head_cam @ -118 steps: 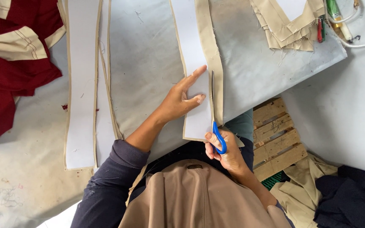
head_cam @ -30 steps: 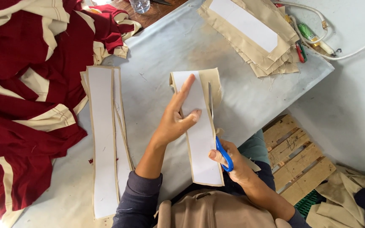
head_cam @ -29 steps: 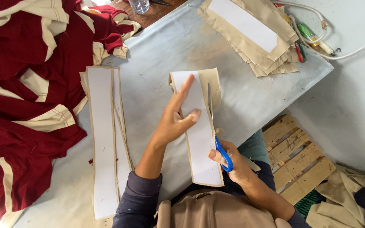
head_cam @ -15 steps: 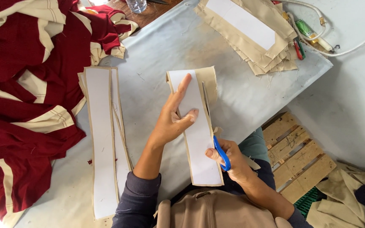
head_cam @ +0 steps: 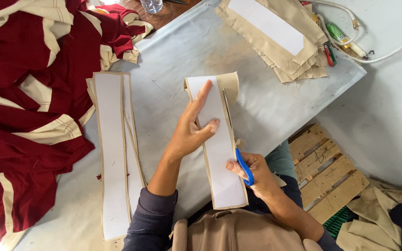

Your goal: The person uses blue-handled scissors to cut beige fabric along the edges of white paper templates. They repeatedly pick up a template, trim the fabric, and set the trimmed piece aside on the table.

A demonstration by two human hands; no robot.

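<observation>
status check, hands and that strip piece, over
Left hand flat on white strip. Right hand shut on blue scissors, blades along strip's right edge. Nothing blocking; trimmed strips lie left.

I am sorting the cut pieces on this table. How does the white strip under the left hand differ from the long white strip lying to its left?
The strip under the left hand is shorter; the long strip reaches further along the table. The left hand presses the short one flat while the right hand runs blue-handled scissors along its edge; nothing touches the long one. Both are white on tan fabric.
</observation>
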